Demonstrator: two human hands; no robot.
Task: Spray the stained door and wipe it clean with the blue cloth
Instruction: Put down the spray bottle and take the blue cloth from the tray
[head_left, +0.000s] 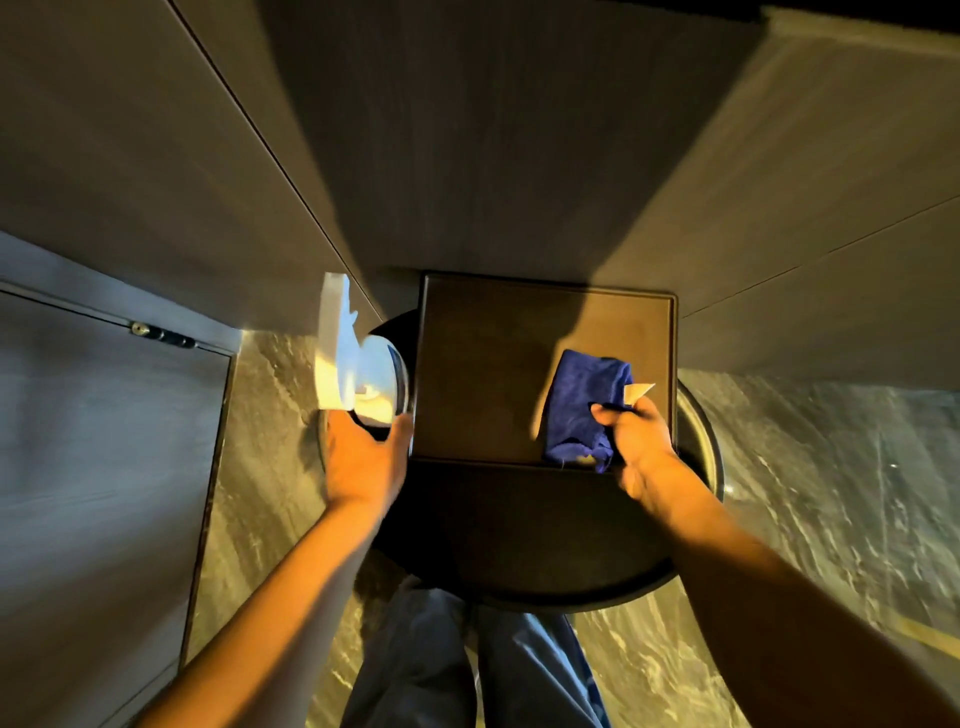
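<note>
1. The left hand (363, 457) is gripping the spray bottle (358, 364) by its body, with the white trigger head pointing up and away toward the wall; held this way, the nozzle is probably being readied for aiming.
2. The right hand (636, 434) is pinching the blue cloth (584, 405) in a closed fist, so the cloth is hanging bunched and, it seems, ready for wiping right after a spray. A small pale tag is sticking out beside the thumb.
3. Both hands are hovering over a round dark tabletop (519, 545), which is carrying a square brown tray (483, 364). Whether the cloth is touching the tray is unclear.
4. The door (104, 441) is standing at the left, well apart from both hands, with a hinge near its top corner. Blur and dim light are hiding any stain.
5. Judging by this, spraying is not yet underway; the person would need to turn left toward the door first.
</note>
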